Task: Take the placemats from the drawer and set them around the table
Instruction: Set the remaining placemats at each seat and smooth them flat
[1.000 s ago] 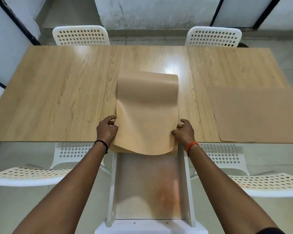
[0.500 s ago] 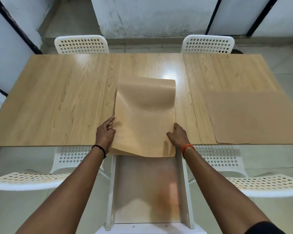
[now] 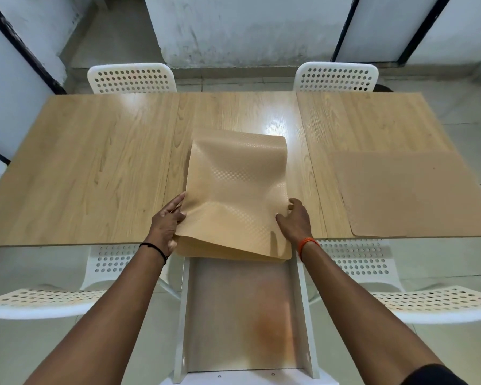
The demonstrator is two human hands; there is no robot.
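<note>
Both forearms reach forward from the bottom of the view, over the open drawer [image 3: 245,315], to the near edge of the table [image 3: 95,168]. The left hand [image 3: 165,222] grips the left edge of the held placemats [image 3: 235,195]: thumb on top, fingers tucked under the sheet. A black band sits on that wrist. The right hand [image 3: 296,219] grips the right edge, fingers curled against the top face; how far they pass under cannot be told. An orange band sits on that wrist.

The held placemats are tan with a dotted emboss. They lie at the middle of the table's near edge, with the far end resting on the wood and the near end overhanging the drawer. The sheet is buckled, with a ridge across its middle. At the near left corner a second layer shows beneath the top one, so more than one mat is held; the count cannot be read.

A flat placemat [image 3: 417,193] lies at the table's near right corner, its near edge flush with the table edge, well apart from the held ones.

The drawer is white and pulled out from under the table's near edge; its floor is bare and carries an orange-brown smudge.

The table is light wood-grain in three panels. White perforated chairs [image 3: 131,77] stand at the far and near sides. The floor is pale tile; stained white walls and dark frames lie beyond.
</note>
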